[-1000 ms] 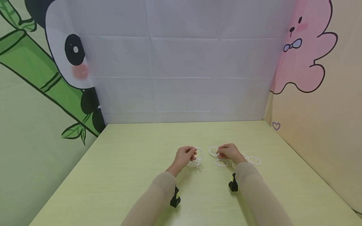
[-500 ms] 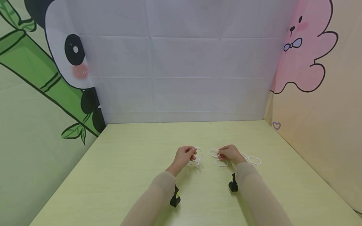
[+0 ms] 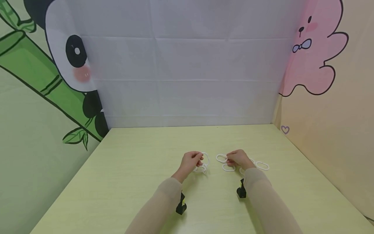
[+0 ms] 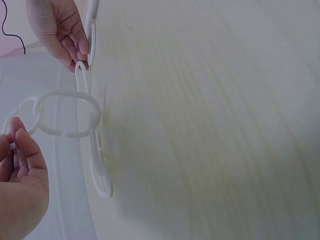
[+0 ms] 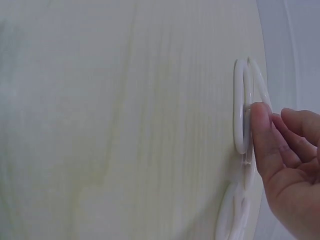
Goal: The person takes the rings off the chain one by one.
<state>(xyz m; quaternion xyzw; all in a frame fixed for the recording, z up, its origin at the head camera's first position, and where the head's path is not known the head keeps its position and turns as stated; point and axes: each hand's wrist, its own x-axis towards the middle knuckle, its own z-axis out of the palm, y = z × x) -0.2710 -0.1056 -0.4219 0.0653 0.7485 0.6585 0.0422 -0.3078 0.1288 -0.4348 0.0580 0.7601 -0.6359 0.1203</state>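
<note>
My left hand pinches a white oval plastic link between thumb and fingers. Joined to it is a second link, raised above the table, and further links trail from that one down to the tabletop. On the right, my right hand has its thumb and fingertips at the right end of another white link, low over the table. Its thumb covers part of that link in the right wrist view. Just in front lies a loose-looking link, close under my right fingers.
More white links lie under and right of my right wrist, the outermost link in plain sight. The pale wooden table meets a white cloth backdrop. Black wrist-camera mounts hang below both sleeves.
The link at my right fingertips has tipped down flatter toward the table, and my right hand has shifted slightly right. My left hand and its links have stayed still.
</note>
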